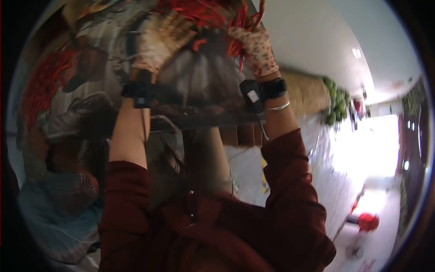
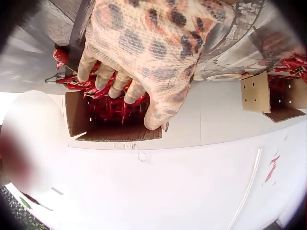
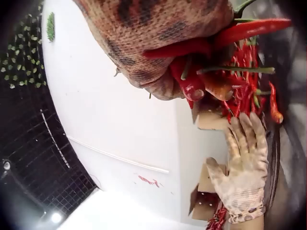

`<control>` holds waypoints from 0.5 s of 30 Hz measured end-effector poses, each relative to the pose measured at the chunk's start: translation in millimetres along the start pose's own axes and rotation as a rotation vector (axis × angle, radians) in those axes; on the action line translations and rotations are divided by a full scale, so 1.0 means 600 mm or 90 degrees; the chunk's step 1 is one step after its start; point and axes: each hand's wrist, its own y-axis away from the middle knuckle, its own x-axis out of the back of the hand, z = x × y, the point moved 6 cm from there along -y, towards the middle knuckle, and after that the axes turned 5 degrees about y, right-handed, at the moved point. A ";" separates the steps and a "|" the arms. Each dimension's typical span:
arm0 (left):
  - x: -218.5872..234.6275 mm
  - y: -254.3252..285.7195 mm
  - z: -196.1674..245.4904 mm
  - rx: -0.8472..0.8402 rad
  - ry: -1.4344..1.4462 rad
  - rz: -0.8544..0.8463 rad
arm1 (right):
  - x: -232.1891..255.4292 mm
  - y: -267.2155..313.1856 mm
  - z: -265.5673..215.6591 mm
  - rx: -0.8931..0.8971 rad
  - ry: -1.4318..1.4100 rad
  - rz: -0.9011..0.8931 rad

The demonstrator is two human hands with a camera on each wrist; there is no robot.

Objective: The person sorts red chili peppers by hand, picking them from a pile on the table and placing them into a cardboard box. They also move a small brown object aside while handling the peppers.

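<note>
Both hands wear pale gloves with dark spots. In the head view, my left hand (image 1: pixel 158 41) reaches toward a heap of red chili peppers (image 1: pixel 197 11). The left wrist view shows its fingers extended over chili peppers (image 2: pixel 112 108) in a cardboard box (image 2: pixel 120 136), the thumb near the box's edge. My right hand (image 1: pixel 258 50), to the right of the heap, grips a bunch of red chili peppers (image 3: pixel 189 86). Their stems and tips stick out of the fist in several directions. The fingertips of this hand are partly hidden behind the glove and peppers.
A second cardboard box (image 2: pixel 254 93) with chili peppers stands off to the side. More red chili peppers (image 1: pixel 45 86) lie at the far left in the head view. Green round produce (image 1: pixel 336 102) is piled at the right, beyond a tan surface (image 1: pixel 308 93). A white wall (image 2: pixel 192 187) backs the boxes.
</note>
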 end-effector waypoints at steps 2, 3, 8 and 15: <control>-0.002 0.004 0.000 -0.038 -0.045 0.084 | 0.084 0.068 -0.010 -0.108 0.074 0.047; 0.002 0.002 0.002 -0.052 -0.084 0.128 | 0.116 0.108 -0.034 -0.136 0.131 0.073; 0.006 0.001 0.013 -0.099 -0.105 0.100 | 0.254 0.320 -0.038 -0.235 0.040 0.330; 0.041 -0.020 0.032 0.096 0.041 -0.165 | 0.339 0.582 0.111 -0.556 0.185 0.449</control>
